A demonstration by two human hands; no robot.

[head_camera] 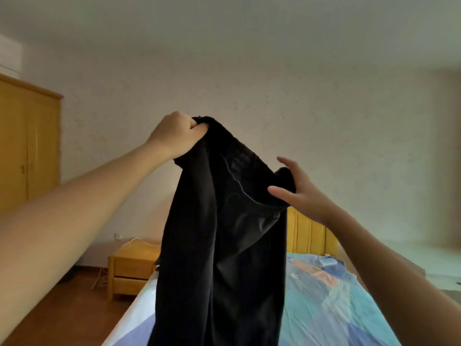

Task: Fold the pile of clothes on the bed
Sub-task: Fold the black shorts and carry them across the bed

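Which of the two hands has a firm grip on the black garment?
The left hand, fist closed round the black garment's top edge. The right hand only touches it with spread fingers.

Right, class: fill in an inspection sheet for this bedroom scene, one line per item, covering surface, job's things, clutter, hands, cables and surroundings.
Surface: bed with a blue patterned sheet, running away from the camera.
Job's things: one black garment with an elastic waistband, held up in the air, hanging down over the bed; no pile in view.
Clutter: small white object lying near the head of the bed, too blurred to name.
Hands: left hand grips the top of the waistband; right hand with spread fingers touches its other side.
Cables: white cable trailing over the bedside table to the floor.
Surroundings: wooden wardrobe, yellow headboard, plain wall.
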